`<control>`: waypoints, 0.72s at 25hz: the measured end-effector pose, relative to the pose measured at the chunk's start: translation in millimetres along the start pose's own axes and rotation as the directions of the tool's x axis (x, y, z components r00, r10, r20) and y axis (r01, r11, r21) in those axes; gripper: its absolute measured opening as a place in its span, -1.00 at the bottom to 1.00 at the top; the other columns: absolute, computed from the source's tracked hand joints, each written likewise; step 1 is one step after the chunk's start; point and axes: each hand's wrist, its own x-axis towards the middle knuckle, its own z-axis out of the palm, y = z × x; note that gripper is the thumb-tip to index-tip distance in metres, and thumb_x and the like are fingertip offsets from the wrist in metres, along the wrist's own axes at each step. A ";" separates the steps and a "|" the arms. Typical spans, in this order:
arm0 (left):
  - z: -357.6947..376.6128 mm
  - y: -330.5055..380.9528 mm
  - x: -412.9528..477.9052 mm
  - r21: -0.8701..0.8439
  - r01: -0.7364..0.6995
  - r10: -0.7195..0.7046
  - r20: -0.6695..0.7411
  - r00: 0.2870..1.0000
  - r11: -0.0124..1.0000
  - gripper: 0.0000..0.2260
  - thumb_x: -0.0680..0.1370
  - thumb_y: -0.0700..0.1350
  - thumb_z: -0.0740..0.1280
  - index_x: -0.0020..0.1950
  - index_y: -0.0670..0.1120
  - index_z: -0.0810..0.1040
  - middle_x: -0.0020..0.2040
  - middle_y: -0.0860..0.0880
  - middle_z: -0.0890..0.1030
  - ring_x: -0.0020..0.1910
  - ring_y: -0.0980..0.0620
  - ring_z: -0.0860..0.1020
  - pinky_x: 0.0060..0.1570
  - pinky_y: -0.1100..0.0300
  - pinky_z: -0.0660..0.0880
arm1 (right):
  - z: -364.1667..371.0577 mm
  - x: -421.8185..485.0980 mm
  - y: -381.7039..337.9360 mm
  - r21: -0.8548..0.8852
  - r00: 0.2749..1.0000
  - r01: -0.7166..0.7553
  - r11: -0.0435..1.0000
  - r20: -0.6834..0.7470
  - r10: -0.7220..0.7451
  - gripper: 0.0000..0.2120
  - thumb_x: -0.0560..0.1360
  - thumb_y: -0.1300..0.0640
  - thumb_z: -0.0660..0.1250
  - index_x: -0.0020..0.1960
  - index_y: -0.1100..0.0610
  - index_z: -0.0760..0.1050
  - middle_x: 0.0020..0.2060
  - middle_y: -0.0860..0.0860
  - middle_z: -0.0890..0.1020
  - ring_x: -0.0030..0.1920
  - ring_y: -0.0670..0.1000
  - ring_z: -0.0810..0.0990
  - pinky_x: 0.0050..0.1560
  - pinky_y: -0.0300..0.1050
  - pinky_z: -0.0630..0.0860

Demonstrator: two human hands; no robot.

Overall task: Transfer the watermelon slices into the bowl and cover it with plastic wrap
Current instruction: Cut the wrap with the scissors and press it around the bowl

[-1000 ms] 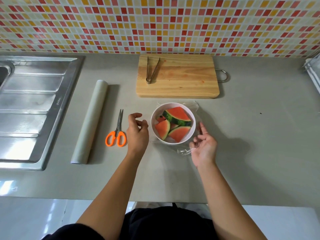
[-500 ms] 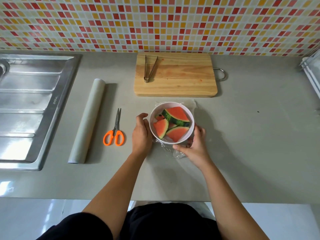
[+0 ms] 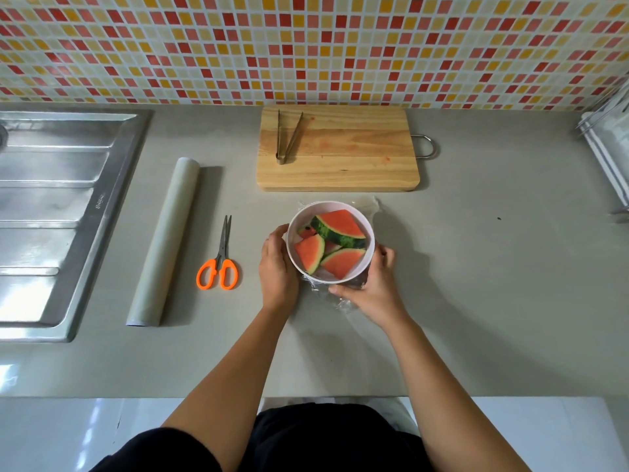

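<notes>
A white bowl (image 3: 340, 206) stands on the grey counter and holds several watermelon slices (image 3: 335, 226). Clear plastic wrap (image 3: 369, 207) lies over the bowl and hangs crumpled round its near and far sides. My left hand (image 3: 277, 269) cups the bowl's left wall with curled fingers. My right hand (image 3: 371, 287) wraps the near right side, its thumb pressing the crumpled wrap against the bowl.
A roll of plastic wrap (image 3: 163, 240) and orange-handled scissors (image 3: 219, 257) lie left of the bowl. Behind it, a wooden cutting board (image 3: 357, 158) carries metal tongs (image 3: 287, 136). A steel sink drainer (image 3: 58, 206) fills the far left; a rack (image 3: 609, 144) stands at the right edge.
Both hands closed in from beside the bowl and now hold its sides, the right one gathering the loose wrap under the rim.
</notes>
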 end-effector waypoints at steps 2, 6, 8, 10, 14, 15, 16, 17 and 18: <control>1.2 -0.6 -0.6 -0.008 0.002 -0.002 -0.007 1.000 1.000 -0.74 0.59 -0.13 0.16 0.27 0.07 0.39 0.16 0.05 0.48 0.07 0.23 0.41 0.04 0.32 0.33 | -0.4 0.8 -2.1 -0.216 0.999 -0.010 0.976 -0.038 0.002 -0.05 0.09 -0.12 0.60 0.34 0.13 0.26 0.13 0.02 0.28 0.21 0.08 0.38 0.21 -0.04 0.35; 3.5 -1.2 -4.8 0.007 -0.036 0.036 -0.034 0.999 0.999 -0.74 0.59 -0.14 0.15 0.25 0.09 0.39 0.14 0.06 0.49 0.05 0.25 0.40 -0.02 0.58 0.27 | -4.3 2.2 -2.5 -0.511 0.996 -0.052 0.858 -0.087 0.008 0.09 0.02 -0.42 0.44 0.38 0.09 0.23 0.24 0.06 0.31 0.24 0.13 0.31 0.19 0.07 0.22; 3.5 -0.8 -4.9 0.026 -0.009 0.009 -0.010 1.000 1.000 -0.75 0.61 -0.11 0.14 0.24 0.15 0.37 0.16 0.07 0.50 0.08 0.18 0.44 0.00 0.44 0.32 | -6.8 2.5 1.4 -0.583 0.996 -0.076 0.809 -0.083 0.034 0.10 -0.02 -0.50 0.37 0.37 0.03 0.24 0.26 0.05 0.30 0.25 0.13 0.28 0.21 0.10 0.19; 1.0 -1.0 -2.6 0.055 0.011 -0.012 0.025 1.000 0.998 -0.76 0.61 -0.08 0.13 0.26 0.14 0.35 0.20 0.04 0.50 0.11 0.11 0.45 0.03 0.27 0.34 | -8.7 1.0 5.1 -0.531 0.988 -0.146 0.835 -0.041 0.147 0.01 -0.03 -0.52 0.37 0.31 -0.10 0.28 0.27 0.04 0.24 0.28 0.13 0.20 0.25 0.13 0.13; -10.2 -1.4 5.5 0.216 -0.086 0.068 0.091 0.994 0.973 -0.69 0.59 0.01 0.09 0.31 0.05 0.36 0.21 -0.08 0.49 0.18 -0.04 0.43 0.13 0.08 0.35 | -14.8 -2.1 9.6 -0.677 0.989 -0.080 0.732 0.041 0.145 0.01 -0.09 -0.56 0.31 0.26 -0.13 0.28 0.19 0.02 0.21 0.20 0.10 0.18 0.12 0.06 0.16; -13.1 -3.2 7.3 0.288 -0.079 0.055 0.092 0.994 0.954 -0.70 0.60 0.03 0.07 0.32 0.08 0.34 0.22 -0.08 0.48 0.21 -0.07 0.41 0.18 0.00 0.32 | -17.6 -3.7 10.4 -0.704 0.989 -0.056 0.708 0.059 0.137 0.05 -0.09 -0.57 0.30 0.29 -0.11 0.25 0.18 0.02 0.21 0.18 0.09 0.18 0.10 0.05 0.16; -15.9 -5.1 9.4 0.351 -0.041 0.012 0.086 0.996 0.936 -0.70 0.62 0.07 0.04 0.34 0.11 0.32 0.25 -0.07 0.46 0.26 -0.07 0.37 0.23 -0.07 0.25 | -21.6 -4.7 12.2 -0.713 0.987 -0.050 0.700 0.071 0.142 0.09 -0.10 -0.58 0.29 0.32 -0.10 0.21 0.17 0.01 0.21 0.17 0.08 0.19 0.09 0.04 0.16; -18.9 -7.5 11.6 0.401 0.019 -0.057 0.082 0.995 0.916 -0.66 0.62 0.12 0.00 0.37 0.12 0.28 0.29 -0.06 0.42 0.30 -0.08 0.32 0.26 -0.11 0.19 | -27.0 -5.9 14.7 -0.711 0.985 -0.057 0.701 0.076 0.158 0.13 -0.11 -0.59 0.28 0.35 -0.09 0.16 0.17 0.01 0.20 0.17 0.08 0.19 0.08 0.04 0.16; -22.4 -10.7 13.0 0.454 0.073 -0.121 0.078 0.990 0.888 -0.60 0.60 0.18 -0.04 0.40 0.11 0.25 0.32 -0.06 0.37 0.33 -0.09 0.27 0.29 -0.12 0.14 | -32.9 -7.1 17.7 -0.707 0.981 -0.075 0.704 0.075 0.180 0.18 -0.12 -0.60 0.26 0.38 -0.09 0.10 0.18 0.01 0.19 0.18 0.07 0.18 0.07 0.03 0.15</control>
